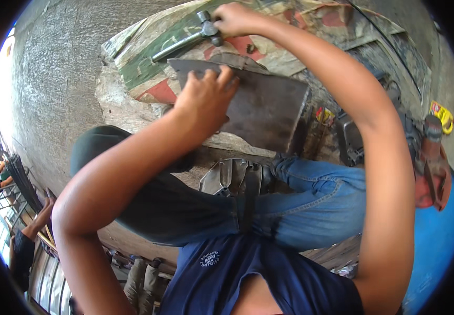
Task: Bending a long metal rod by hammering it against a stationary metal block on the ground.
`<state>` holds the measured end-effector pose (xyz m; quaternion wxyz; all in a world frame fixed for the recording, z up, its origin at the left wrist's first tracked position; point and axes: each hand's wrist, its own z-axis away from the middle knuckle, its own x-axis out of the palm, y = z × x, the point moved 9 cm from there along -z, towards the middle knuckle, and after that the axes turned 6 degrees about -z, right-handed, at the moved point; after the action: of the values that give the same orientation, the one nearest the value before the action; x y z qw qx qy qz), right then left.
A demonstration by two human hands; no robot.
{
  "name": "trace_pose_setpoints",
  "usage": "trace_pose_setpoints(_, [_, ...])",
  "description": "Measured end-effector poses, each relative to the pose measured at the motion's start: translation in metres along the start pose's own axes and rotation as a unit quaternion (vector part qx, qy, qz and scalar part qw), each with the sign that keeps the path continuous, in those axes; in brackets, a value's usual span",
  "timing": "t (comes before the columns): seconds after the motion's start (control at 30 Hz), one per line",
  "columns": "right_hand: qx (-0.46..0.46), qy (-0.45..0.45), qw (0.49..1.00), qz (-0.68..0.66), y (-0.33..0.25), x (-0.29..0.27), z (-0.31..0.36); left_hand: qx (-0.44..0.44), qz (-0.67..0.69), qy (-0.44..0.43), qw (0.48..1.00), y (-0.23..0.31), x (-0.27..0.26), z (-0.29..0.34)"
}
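Observation:
A dark, flat metal plate (269, 107) with a worn, angled edge sits in front of my knees. My left hand (203, 100) is bent over its left part, fingertips at the far edge and thumb lower down, gripping it. Beyond the plate, a ball-peen hammer (182, 46) with a metal handle lies on the patterned cloth, handle pointing left. My right hand (237, 20) is closed beside the hammer head, its fingertips close to or touching it. Whatever those fingers hold is hidden. A rounded dark metal piece (240, 62) shows behind the plate's far edge.
The worn green, red and beige cloth sheet (153, 50) covers the ground ahead. Dark metal tools (350, 136) and a yellow packet (441, 116) lie at the right, near a red object (432, 178). Other people (19, 241) are at the far left.

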<state>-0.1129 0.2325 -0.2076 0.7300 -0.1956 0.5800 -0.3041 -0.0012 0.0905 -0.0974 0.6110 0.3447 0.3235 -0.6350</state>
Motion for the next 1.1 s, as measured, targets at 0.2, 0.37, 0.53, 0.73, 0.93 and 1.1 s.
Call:
trace_pose_setpoints(0.2, [-0.102,-0.169,0.965,0.174,-0.004,0.116,-0.093,0.011,0.005,-0.051,0.999,-0.015,0.01,0.007])
trace_pose_setpoints(0.37, [-0.105,-0.205,0.933,0.277,-0.003,0.147,-0.107,-0.023,0.074,-0.136,0.988,-0.025,0.02,0.019])
trace_pose_setpoints(0.53, [-0.008,-0.224,0.936,0.273,0.007,0.096,-0.114,-0.017,0.109,-0.108,0.988,-0.013,0.015,0.02])
trace_pose_setpoints(0.73, [0.054,-0.191,0.967,0.161,-0.059,-0.035,-0.093,-0.106,0.367,0.202,0.902,-0.082,-0.045,0.049])
trace_pose_setpoints(0.93, [0.063,-0.17,0.969,0.171,-0.155,-0.135,0.016,-0.318,0.276,0.249,0.872,-0.177,-0.158,0.118])
trace_pose_setpoints(1.1, [0.078,-0.1,0.989,0.071,-0.226,-0.152,0.095,-0.184,0.431,-0.042,0.882,-0.136,-0.126,0.109])
